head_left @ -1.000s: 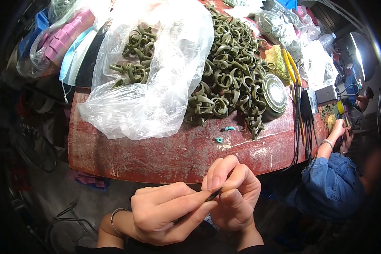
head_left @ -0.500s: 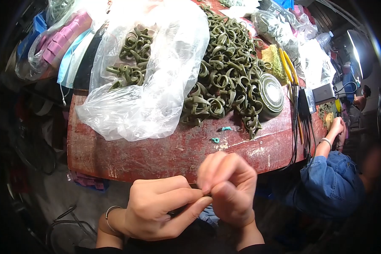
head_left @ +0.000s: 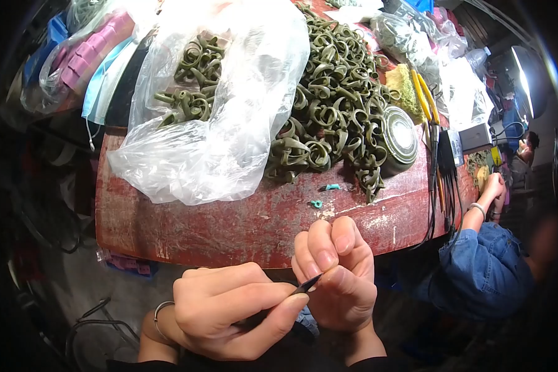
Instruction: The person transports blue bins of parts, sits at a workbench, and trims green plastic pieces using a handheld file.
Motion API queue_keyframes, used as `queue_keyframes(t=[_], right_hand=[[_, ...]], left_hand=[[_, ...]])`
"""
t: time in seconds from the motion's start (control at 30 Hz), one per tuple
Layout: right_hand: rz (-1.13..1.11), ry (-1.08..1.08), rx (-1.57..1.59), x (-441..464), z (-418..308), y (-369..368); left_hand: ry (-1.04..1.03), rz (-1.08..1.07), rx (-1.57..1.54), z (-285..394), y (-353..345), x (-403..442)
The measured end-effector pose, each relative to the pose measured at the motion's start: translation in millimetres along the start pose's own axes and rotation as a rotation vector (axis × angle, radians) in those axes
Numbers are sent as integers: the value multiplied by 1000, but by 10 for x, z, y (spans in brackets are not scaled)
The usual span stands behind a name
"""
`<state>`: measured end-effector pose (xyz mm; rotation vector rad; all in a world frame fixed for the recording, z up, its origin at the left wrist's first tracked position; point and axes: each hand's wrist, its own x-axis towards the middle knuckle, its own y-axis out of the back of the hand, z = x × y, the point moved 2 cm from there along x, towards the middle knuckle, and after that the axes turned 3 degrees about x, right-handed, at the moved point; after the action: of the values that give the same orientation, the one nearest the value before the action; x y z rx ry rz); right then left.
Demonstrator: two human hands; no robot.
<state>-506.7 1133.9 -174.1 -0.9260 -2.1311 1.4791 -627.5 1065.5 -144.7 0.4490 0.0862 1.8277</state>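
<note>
My left hand (head_left: 232, 310) pinches a thin, dark, pointed piece (head_left: 305, 286) between thumb and forefinger, in front of the table's near edge. Its kind is not clear. My right hand (head_left: 338, 279) is curled, with thumb and fingertips closed around the tip of this same piece. Beyond my hands, two small teal bits (head_left: 316, 204) lie on the worn red table (head_left: 186, 232). A large heap of dark green ring-shaped pieces (head_left: 335, 93) covers the table further back. More such green pieces (head_left: 198, 68) rest on a clear plastic bag (head_left: 192, 167) to the left.
Right of the heap are a round green-and-white ringed object (head_left: 400, 137), a yellow sponge (head_left: 404, 90), yellow-handled pliers (head_left: 425, 96) and hanging cables (head_left: 441, 186). At the left edge hang face masks (head_left: 105, 80) beside pink blocks (head_left: 96, 53). A co-worker in a denim sleeve (head_left: 490, 266) sits at right.
My right hand has turned, its fingers opening upward from the tighter pinch, and the dark piece now shows between my hands. My left hand has shifted slightly left and down.
</note>
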Motion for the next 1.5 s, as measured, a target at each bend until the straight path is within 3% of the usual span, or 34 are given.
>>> queue_keyframes(t=[0.57,1.5], right_hand=[[-29,261,-292,-29,11,14],[7,86,-280,-62,-29,59]], left_hand=[[-31,32,58,7,-32,-34],[-46,75,38,-59,15,-48]])
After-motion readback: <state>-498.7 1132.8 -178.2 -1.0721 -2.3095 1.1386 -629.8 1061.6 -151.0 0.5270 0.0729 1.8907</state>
